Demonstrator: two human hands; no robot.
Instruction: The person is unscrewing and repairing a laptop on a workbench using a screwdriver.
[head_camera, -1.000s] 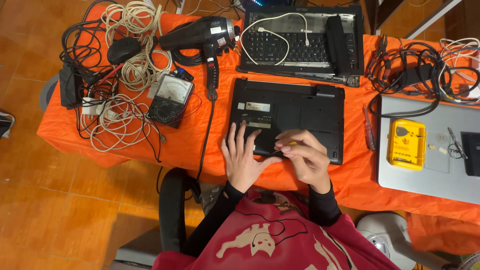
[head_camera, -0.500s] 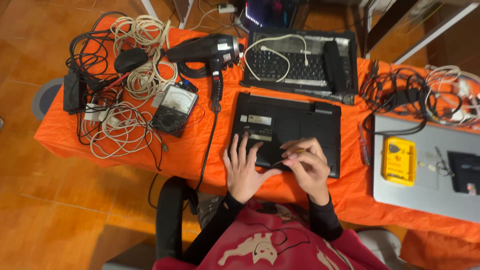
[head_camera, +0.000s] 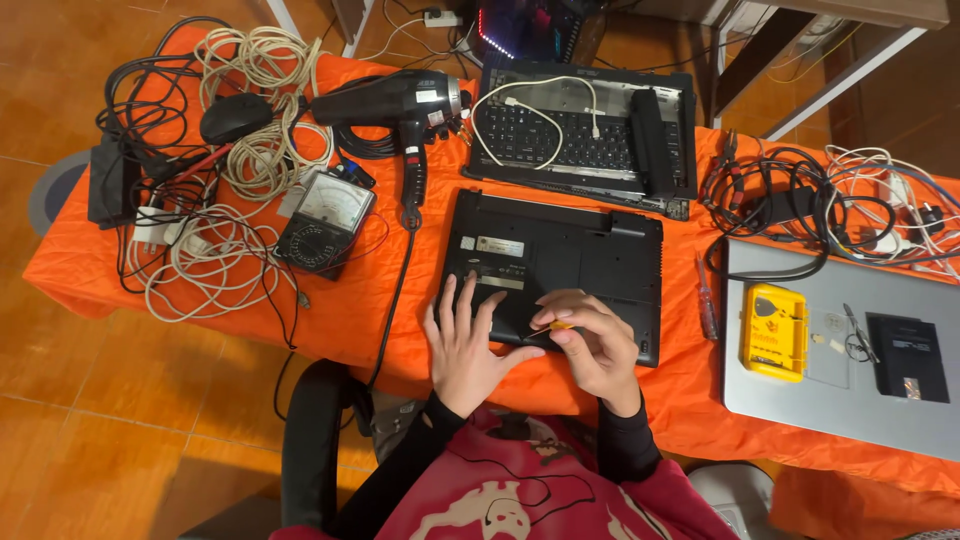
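A black laptop (head_camera: 560, 255) lies upside down on the orange table cloth (head_camera: 350, 310), its underside facing up. My left hand (head_camera: 465, 345) rests flat on its near left corner, fingers spread. My right hand (head_camera: 590, 340) is closed around a small tool with a yellow-orange handle (head_camera: 557, 323), its tip down on the laptop's near edge beside my left thumb.
A second opened laptop with a bare keyboard (head_camera: 585, 130) lies behind. A black hair dryer (head_camera: 400, 100), an analog meter (head_camera: 325, 205), and tangled cables (head_camera: 210, 150) sit left. Right: more cables (head_camera: 800, 195), a silver laptop (head_camera: 840, 400) bearing a yellow case (head_camera: 772, 330), and a screwdriver (head_camera: 707, 310).
The view has shifted slightly. My hands stay on the laptop's near edge; the right hand's fingers have turned a little around the small tool.
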